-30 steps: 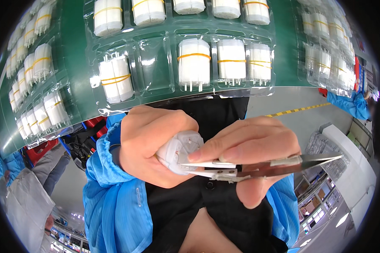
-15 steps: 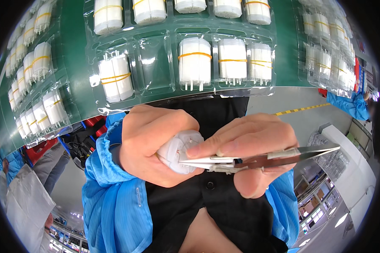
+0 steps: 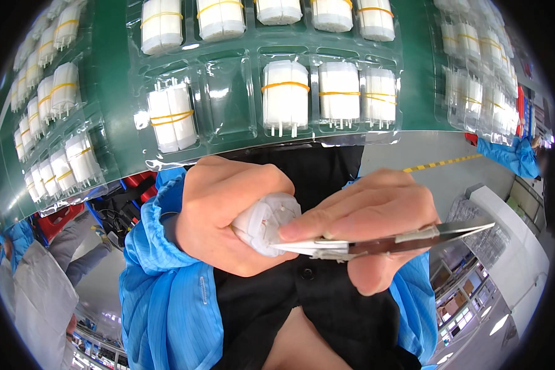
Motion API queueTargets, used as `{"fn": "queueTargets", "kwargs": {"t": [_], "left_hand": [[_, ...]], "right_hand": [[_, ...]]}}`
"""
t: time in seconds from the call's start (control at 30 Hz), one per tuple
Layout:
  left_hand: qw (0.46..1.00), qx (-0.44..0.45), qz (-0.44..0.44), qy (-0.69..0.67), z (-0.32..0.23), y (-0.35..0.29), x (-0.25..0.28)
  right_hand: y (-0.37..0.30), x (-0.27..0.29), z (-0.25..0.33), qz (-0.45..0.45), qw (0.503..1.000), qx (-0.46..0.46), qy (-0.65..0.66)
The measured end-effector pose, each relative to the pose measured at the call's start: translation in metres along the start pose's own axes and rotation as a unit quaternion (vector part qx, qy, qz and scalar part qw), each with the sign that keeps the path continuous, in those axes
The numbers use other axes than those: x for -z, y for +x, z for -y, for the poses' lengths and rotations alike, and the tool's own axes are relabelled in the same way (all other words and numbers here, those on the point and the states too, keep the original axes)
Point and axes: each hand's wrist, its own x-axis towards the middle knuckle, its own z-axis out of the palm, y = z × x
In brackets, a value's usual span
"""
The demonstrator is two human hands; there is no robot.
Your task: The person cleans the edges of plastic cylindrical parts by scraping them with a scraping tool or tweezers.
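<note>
My left hand [image 3: 225, 216] is wrapped around a white cylindrical part [image 3: 266, 225], whose round end faces up, showing slots and small copper-coloured spots. In my right hand [image 3: 382, 206] is a pair of metal tweezers [image 3: 441, 237] with white tips and tape wound on the arms. The tips meet the edge of the cylinder's end face, where my right index fingertip also rests. The cylinder's lower body is hidden inside my left fist.
Ahead, a clear plastic tray [image 3: 225, 145] on the green table [image 3: 111, 117] holds similar white cylinders [image 3: 285, 95] with yellow bands; one front pocket is vacant. More filled trays stand left and right. A person in grey trousers [image 3: 83, 262] is at the left.
The hands, cylinder and tweezers have shifted slightly right and down in the picture. The tweezers' white tips look closer together and stay at the cylinder's end face.
</note>
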Motion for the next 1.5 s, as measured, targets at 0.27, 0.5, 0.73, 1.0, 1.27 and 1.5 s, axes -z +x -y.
{"fn": "queueTargets", "kwargs": {"t": [0.27, 0.5, 0.73, 1.0, 1.27, 1.5], "left_hand": [[0.996, 0.055, 0.058, -0.029, 0.003, 0.003, -0.001], [0.987, 0.033, 0.104, -0.115, 0.002, 0.004, 0.003], [0.988, 0.031, 0.080, -0.125, 0.004, 0.005, 0.000], [0.990, 0.053, 0.128, -0.028, 0.011, 0.007, 0.003], [0.997, 0.030, 0.038, -0.064, 0.000, 0.013, 0.009], [0.999, 0.024, -0.010, -0.042, -0.002, 0.010, -0.002]], "right_hand": [[0.008, -0.004, 0.007, -0.076, 0.980, 0.073, -0.167], [0.014, 0.009, -0.007, -0.021, 0.991, 0.129, 0.009], [0.012, 0.003, 0.000, -0.070, 0.994, 0.089, 0.000], [0.022, 0.007, 0.013, -0.019, 0.981, 0.055, -0.183], [0.012, 0.007, -0.005, -0.082, 0.987, 0.114, 0.075], [0.007, -0.005, 0.000, -0.128, 0.988, 0.058, 0.059]]}}
